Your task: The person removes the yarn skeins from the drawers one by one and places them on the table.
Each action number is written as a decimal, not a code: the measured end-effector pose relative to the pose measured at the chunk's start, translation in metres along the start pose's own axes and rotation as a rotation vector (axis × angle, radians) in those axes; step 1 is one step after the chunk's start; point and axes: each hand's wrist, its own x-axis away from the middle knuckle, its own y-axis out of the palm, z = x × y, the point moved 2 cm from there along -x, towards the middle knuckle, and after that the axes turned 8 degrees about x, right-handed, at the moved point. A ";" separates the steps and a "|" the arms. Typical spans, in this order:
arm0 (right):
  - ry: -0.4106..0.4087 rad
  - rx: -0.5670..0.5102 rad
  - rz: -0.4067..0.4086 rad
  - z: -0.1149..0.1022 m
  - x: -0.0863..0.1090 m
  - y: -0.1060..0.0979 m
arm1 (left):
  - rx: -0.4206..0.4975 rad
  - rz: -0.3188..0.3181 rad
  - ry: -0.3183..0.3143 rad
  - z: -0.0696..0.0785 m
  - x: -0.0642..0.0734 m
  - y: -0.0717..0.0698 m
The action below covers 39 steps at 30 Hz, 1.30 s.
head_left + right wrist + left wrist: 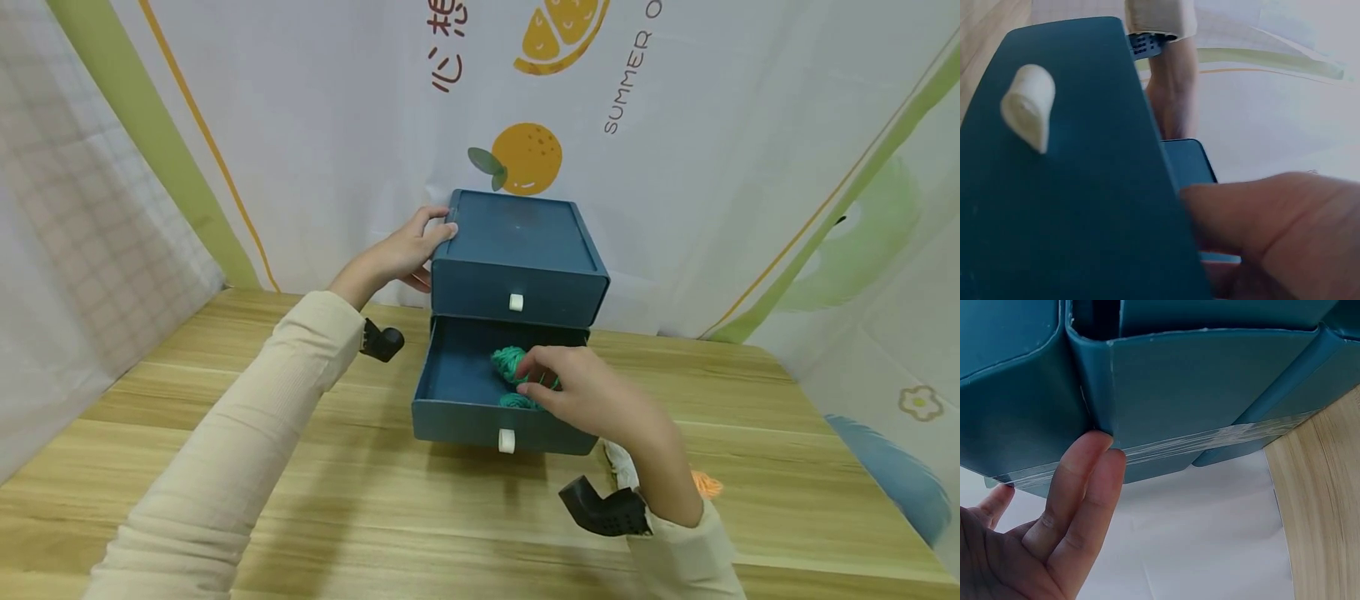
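A dark blue two-drawer box (pixel 517 237) stands against the curtain, its lower drawer (pixel 457 421) pulled out. My left hand (pixel 405 250) braces the box's left side, thumb on the top edge. In the left wrist view, its fingers (pixel 1088 494) press nearly straight against the side wall by a strip of clear tape (pixel 1229 434). Inside the drawer lies green yarn (pixel 508 362). My right hand (pixel 581 387) reaches over the drawer, bent fingers and thumb right at the yarn; I cannot tell if they grip it. The drawer front hides the yarn in the right wrist view.
White pull tabs stick out from the upper drawer (pixel 517 290) and lower drawer. An orange yarn bundle (pixel 707 484) and a whitish item (pixel 621 467) lie on the wooden table (pixel 360 500), partly behind my right forearm. A printed curtain (pixel 337 125) hangs close behind the box.
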 end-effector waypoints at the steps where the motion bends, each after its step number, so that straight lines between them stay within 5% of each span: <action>1: 0.006 -0.006 -0.027 0.001 -0.001 0.002 | -0.001 0.000 0.000 0.000 0.000 0.000; 13: -0.003 -0.045 -0.160 0.011 -0.008 0.014 | 0.005 -0.006 0.004 -0.001 -0.001 -0.001; 31: 0.026 -0.020 -0.196 0.012 -0.008 0.015 | -0.009 -0.014 0.005 -0.003 -0.002 0.000; 39: 0.002 -0.029 -0.144 0.013 -0.009 0.014 | -0.011 -0.009 0.004 -0.002 -0.002 0.000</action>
